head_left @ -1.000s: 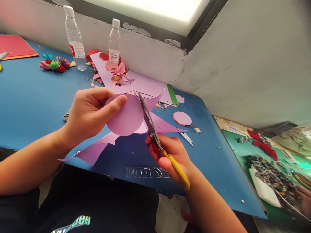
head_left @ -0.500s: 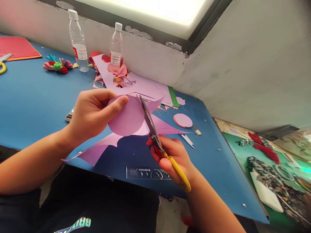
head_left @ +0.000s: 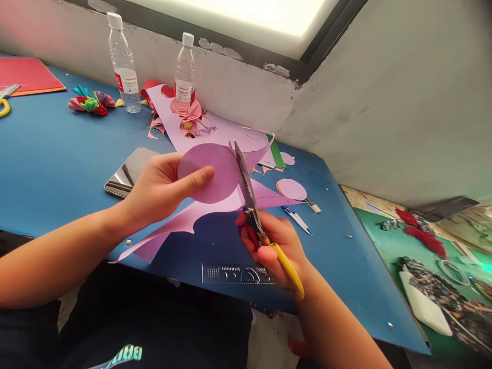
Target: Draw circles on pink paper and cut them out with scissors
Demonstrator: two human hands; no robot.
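Note:
My left hand [head_left: 169, 179] pinches a round purple paper disc [head_left: 209, 169] between thumb and fingers. Around the scissors [head_left: 246, 189], which have yellow handles, my right hand [head_left: 272, 246] is closed. Their blades point up and away, nearly together, along the disc's right edge. A purple paper offcut [head_left: 172, 225] with curved cut edges hangs beneath and behind the disc, its pointed ends spreading left and right. Whether a strip still joins it to the disc I cannot tell. A clear stencil ruler [head_left: 234, 274] lies on the blue table below my hands.
A phone [head_left: 132, 169] lies behind my left hand. Two plastic bottles [head_left: 125, 72] stand at the back by red and pink paper scraps [head_left: 188, 115]. To the right are stacked paper circles [head_left: 292, 189] and a pen [head_left: 298, 220]. Red sheets [head_left: 31, 74] lie far left.
My left hand and the disc have shifted right and slightly up, uncovering more of the phone. The scissors have moved a little right, and their blades remain at the disc's edge.

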